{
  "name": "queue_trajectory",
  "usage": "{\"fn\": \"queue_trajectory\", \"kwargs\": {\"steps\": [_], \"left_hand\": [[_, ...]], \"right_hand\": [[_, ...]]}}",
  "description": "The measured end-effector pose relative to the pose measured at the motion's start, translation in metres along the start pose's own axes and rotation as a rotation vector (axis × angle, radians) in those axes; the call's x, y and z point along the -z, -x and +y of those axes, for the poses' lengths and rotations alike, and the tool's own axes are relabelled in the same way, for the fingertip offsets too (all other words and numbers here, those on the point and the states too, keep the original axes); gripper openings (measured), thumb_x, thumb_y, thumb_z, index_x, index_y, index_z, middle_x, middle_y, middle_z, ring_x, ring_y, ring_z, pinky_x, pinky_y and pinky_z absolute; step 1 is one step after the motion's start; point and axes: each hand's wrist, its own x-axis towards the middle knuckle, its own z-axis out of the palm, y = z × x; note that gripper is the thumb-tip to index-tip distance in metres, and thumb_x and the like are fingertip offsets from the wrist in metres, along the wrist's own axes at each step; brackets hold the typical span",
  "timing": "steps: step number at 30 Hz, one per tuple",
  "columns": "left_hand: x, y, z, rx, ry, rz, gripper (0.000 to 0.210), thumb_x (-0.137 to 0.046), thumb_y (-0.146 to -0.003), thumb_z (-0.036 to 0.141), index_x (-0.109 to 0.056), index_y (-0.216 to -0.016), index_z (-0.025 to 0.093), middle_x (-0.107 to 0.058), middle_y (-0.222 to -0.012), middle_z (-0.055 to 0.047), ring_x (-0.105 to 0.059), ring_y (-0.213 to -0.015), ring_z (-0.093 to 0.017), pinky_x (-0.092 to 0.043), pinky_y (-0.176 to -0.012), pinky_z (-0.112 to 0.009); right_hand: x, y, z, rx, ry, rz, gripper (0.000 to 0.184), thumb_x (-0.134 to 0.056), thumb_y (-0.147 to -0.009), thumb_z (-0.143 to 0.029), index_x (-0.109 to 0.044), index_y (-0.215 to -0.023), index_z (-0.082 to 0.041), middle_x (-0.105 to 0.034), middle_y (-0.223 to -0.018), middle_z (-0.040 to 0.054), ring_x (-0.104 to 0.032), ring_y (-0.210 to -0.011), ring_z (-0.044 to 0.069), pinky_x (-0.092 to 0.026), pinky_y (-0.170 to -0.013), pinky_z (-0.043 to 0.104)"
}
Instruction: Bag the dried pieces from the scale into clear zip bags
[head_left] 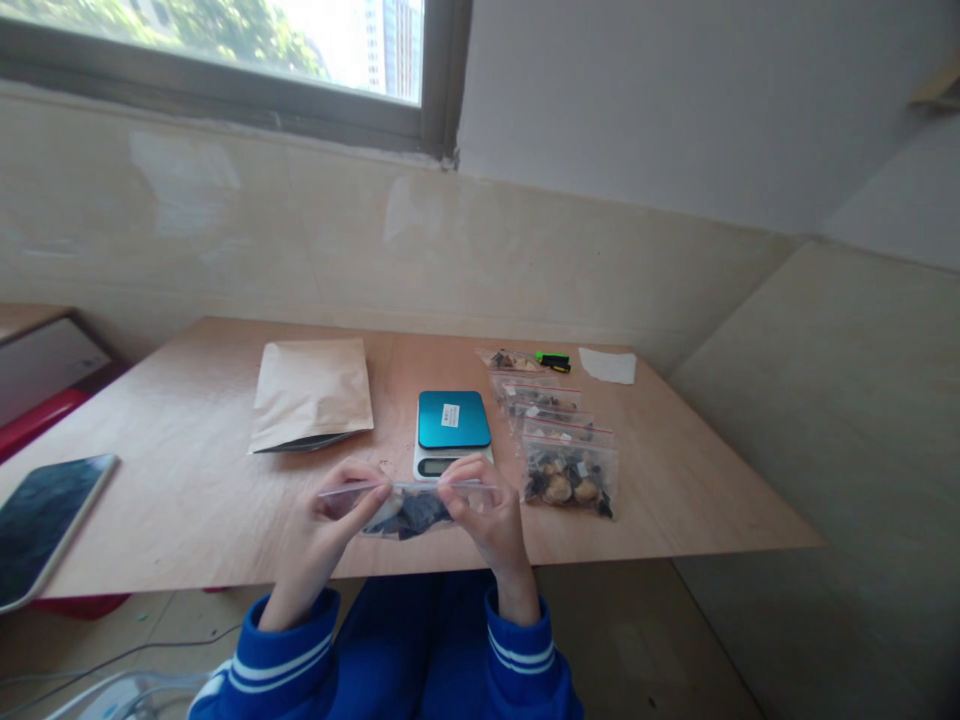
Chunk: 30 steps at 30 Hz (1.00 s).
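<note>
Between my two hands is a clear zip bag with dark and pale dried pieces in it. My left hand pinches the left part of its top edge, thumb against fingers. On the right part of the same edge, my right hand pinches in the same way. The bag hangs over the near side of the table, just in front of a small kitchen scale with a blue plate and a white label. Several filled zip bags lie in an overlapping row to the right, holding dark and tan dried pieces.
A brown paper pouch lies left of the scale, its mouth towards me. A phone or tablet rests at the table's left edge. Behind the bags are a green and black tool and a white paper piece. Cables run along the floor.
</note>
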Motion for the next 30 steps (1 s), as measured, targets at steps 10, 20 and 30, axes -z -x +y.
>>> {"fn": "queue_trajectory", "kwargs": {"steps": [10, 20, 30], "left_hand": [[-0.002, 0.001, 0.009, 0.080, 0.018, -0.081, 0.024, -0.073, -0.072, 0.039, -0.065, -0.071, 0.017, -0.065, -0.067, -0.002, -0.064, -0.062, -0.015, -0.052, -0.057, -0.022], [-0.004, 0.000, 0.011, 0.050, -0.016, -0.093, 0.021, -0.072, -0.073, 0.038, -0.067, -0.073, 0.017, -0.065, -0.069, -0.002, -0.064, -0.065, -0.015, -0.051, -0.059, -0.022], [-0.006, 0.001, 0.005, 0.055, 0.009, -0.123, 0.021, -0.071, -0.075, 0.038, -0.066, -0.075, 0.017, -0.067, -0.071, -0.003, -0.066, -0.066, -0.016, -0.053, -0.059, -0.023]], "right_hand": [[0.010, 0.002, -0.022, 0.108, 0.518, -0.050, 0.003, -0.067, -0.084, -0.021, -0.066, -0.083, -0.023, -0.068, -0.086, 0.0025, -0.061, -0.087, 0.020, -0.040, -0.084, 0.037], [0.007, 0.002, -0.021, 0.194, 0.613, -0.036, 0.009, -0.064, -0.084, -0.016, -0.061, -0.080, -0.023, -0.066, -0.081, -0.0007, -0.060, -0.082, 0.018, -0.035, -0.086, 0.036], [0.004, 0.003, -0.028, 0.146, 0.641, -0.107, 0.007, -0.064, -0.085, -0.017, -0.060, -0.084, -0.023, -0.067, -0.085, -0.0018, -0.061, -0.087, 0.017, -0.032, -0.090, 0.036]]}}
